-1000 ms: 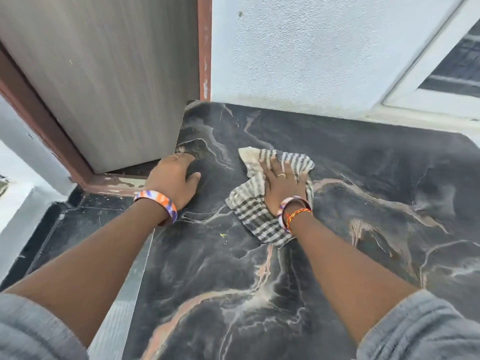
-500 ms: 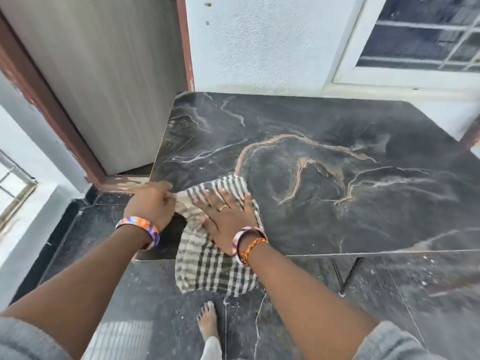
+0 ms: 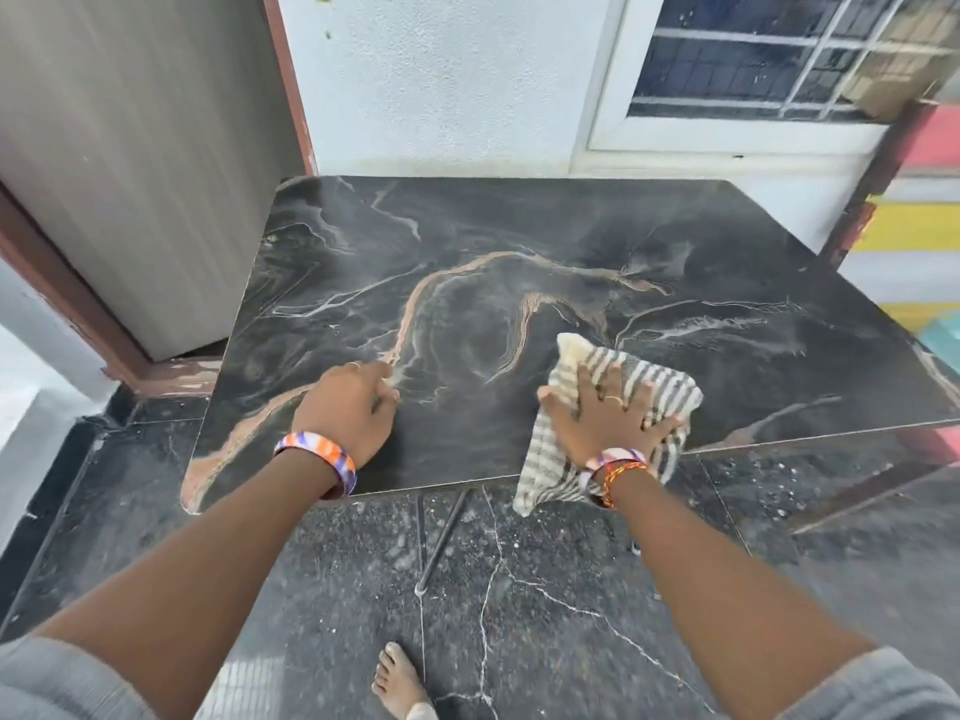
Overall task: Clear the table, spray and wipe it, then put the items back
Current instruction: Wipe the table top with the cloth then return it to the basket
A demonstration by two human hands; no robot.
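Note:
A black marble-patterned table [image 3: 519, 241] fills the middle of the head view, its top bare apart from my hands and the cloth. A striped and checked cloth [image 3: 654, 379] lies near the front right edge, part of it hanging over the edge. My right hand [image 3: 605, 415] presses flat on the cloth with fingers spread. My left hand [image 3: 350, 402] rests on the table top near the front left, fingers loosely curled, holding nothing.
A grey door [image 3: 130, 148] with a red-brown frame stands left of the table. A white wall and a barred window [image 3: 779, 59] are behind it. Coloured stripes [image 3: 914, 231] show at the right. My bare foot [image 3: 397, 678] is on the dark tiled floor.
My right hand has slid the cloth from the table's left side to the front right. My left hand moved from the left edge onto the table top. The view pulled back.

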